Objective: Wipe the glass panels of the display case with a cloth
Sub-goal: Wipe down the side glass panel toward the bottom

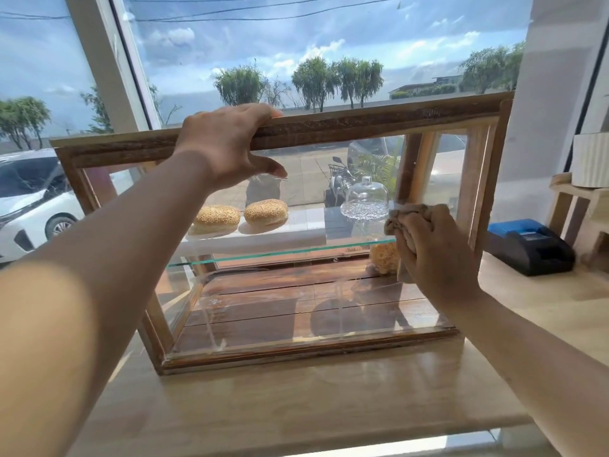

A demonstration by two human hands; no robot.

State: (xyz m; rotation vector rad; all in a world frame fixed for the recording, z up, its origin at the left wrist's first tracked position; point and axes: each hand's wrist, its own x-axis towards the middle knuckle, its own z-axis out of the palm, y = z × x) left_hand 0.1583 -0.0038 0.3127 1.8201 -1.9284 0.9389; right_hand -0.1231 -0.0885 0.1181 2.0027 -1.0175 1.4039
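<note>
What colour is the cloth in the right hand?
Tan-brown cloth, bunched in the right hand; head view.

Wiping the front glass of a wooden display case

The left hand grips the case's top rail, fingers over the far edge, thumb below against the glass. The right hand presses a bunched tan cloth to the front glass panel; a glass dome stands just beyond its fingertips.

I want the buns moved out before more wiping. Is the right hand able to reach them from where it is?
Probably not directly: the right hand presses the cloth against the front glass, which stands between it and the buns.
</note>
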